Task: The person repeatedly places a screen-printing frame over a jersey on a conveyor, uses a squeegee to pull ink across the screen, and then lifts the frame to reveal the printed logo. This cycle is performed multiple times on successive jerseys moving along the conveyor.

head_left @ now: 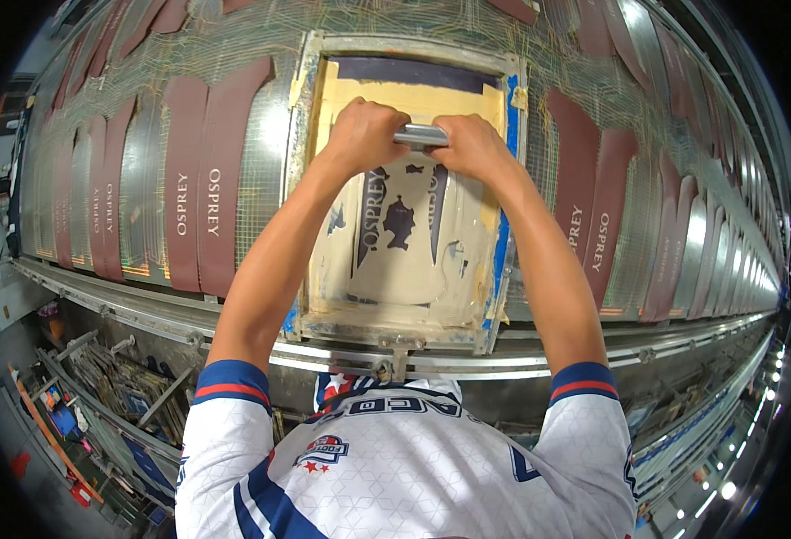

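Observation:
Both my arms reach forward over a framed printing screen (301, 193), which lies flat on the long table in front of me. My left hand (366, 135) and my right hand (469, 144) are closed round the two ends of a squeegee (422, 136) with a metal bar. The squeegee is in the upper part of the frame, and its lower edge is mostly hidden by my hands. Pale cream ink (395, 269) covers much of the mesh, with dark patches showing through. Yellow and blue tape (501, 242) lines the frame's inner edges.
Maroon cut fabric pieces (184, 180) with pale lettering lie in pairs left of the screen, and more maroon pieces (602, 216) lie to the right. A metal rail (449, 361) runs along the table's near edge. Racks of stacked frames (135, 395) stand at the lower left.

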Motion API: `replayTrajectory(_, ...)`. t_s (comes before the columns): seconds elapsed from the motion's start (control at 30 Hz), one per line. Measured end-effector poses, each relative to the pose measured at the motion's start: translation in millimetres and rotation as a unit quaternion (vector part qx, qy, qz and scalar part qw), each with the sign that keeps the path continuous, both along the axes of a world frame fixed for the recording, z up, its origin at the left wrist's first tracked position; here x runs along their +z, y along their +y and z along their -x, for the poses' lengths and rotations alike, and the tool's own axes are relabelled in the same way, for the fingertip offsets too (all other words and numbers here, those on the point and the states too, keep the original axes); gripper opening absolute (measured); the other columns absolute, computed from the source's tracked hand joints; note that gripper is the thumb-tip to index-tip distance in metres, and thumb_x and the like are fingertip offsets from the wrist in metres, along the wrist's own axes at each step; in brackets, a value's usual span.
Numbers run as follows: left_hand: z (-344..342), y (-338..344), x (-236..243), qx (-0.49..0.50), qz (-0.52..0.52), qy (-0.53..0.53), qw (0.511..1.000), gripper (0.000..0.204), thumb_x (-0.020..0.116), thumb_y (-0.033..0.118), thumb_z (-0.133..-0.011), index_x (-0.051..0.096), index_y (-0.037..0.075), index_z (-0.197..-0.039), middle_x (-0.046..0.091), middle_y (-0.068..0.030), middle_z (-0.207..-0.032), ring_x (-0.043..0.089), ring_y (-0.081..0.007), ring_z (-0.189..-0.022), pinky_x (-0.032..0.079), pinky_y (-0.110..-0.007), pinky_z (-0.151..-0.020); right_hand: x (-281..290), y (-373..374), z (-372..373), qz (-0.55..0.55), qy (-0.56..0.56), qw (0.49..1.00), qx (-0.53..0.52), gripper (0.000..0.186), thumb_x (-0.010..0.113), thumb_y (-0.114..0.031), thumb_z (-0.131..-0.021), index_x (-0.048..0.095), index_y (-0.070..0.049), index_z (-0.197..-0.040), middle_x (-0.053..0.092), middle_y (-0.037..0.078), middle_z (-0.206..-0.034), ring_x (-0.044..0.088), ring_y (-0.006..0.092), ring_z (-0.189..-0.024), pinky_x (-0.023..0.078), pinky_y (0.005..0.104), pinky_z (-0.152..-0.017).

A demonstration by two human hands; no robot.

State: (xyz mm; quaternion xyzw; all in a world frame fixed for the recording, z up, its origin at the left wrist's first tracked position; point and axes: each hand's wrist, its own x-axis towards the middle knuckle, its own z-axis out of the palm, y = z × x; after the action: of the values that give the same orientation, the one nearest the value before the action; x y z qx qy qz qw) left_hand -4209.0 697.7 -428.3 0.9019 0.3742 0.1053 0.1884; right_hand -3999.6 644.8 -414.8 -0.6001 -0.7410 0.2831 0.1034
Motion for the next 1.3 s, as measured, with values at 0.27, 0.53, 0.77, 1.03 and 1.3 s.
replayTrajectory(0.27, 31.0, -103.7, -7.9, -0.015, -0.043, -0.048, 0.998, 0.023, 0.084, 0.017, -0.065, 0.070, 0.011, -0.083, 0.068, -0.0089, -0.074, 0.066, -0.0299, -0.071, 0.046, -0.043, -0.075, -17.5, -98.8, 25.9, -0.066, 0.021, 0.997, 0.038, 0.021, 0.077, -0.014, -0.071, 0.067, -0.005, -0.087, 0.070, 0.019, -0.085, 0.068, 0.0406, -0.080, 0.054, 0.0495, -0.076)
replayTrajectory(0.53, 71.4, -232.8, 12.0, 0.009, -0.058, -0.045, 0.997, 0.024, 0.077, 0.005, -0.060, 0.068, 0.012, -0.081, 0.066, -0.0035, -0.090, 0.061, -0.0225, -0.091, 0.042, -0.038, -0.084, 25.0, -213.3, 50.4, 0.030, 0.141, 0.989, -0.028, 0.051, 0.084, -0.038, -0.079, 0.071, -0.004, -0.115, 0.070, 0.019, -0.109, 0.065, 0.0360, -0.103, 0.049, 0.0436, -0.095)
replayTrajectory(0.77, 72.6, -241.3, 4.8, 0.016, -0.049, -0.049, 0.997, 0.029, 0.075, 0.007, -0.061, 0.070, 0.014, -0.090, 0.066, -0.0020, -0.093, 0.062, -0.0237, -0.094, 0.043, -0.040, -0.085, -51.7, -165.3, -69.6, -0.081, 0.031, 0.881, -0.464, 0.042, 0.061, -0.040, -0.098, 0.069, -0.002, -0.113, 0.072, 0.021, -0.109, 0.068, 0.0400, -0.103, 0.051, 0.0463, -0.090)
replayTrajectory(1.03, 103.2, -242.1, 24.5, 0.031, -0.074, -0.050, 0.996, 0.028, 0.074, 0.009, -0.061, 0.067, 0.014, -0.088, 0.065, -0.0012, -0.090, 0.062, -0.0219, -0.093, 0.043, -0.038, -0.085, -4.4, -156.3, -40.1, -0.116, 0.116, 0.862, -0.480, 0.027, 0.069, -0.025, -0.096, 0.067, 0.001, -0.090, 0.066, 0.008, -0.077, 0.057, 0.0168, -0.070, 0.047, 0.0348, -0.068)
replayTrajectory(1.3, 282.1, -182.0, 34.4, 0.026, -0.066, -0.026, 0.997, 0.035, 0.080, 0.005, -0.059, 0.068, 0.013, -0.091, 0.067, -0.0021, -0.093, 0.063, -0.0251, -0.093, 0.045, -0.041, -0.082, -56.0, -105.7, 158.1, -0.153, 0.219, 0.860, -0.435, 0.023, 0.064, -0.024, -0.095, 0.069, -0.003, -0.102, 0.071, 0.016, -0.100, 0.068, 0.0325, -0.095, 0.052, 0.0412, -0.086)
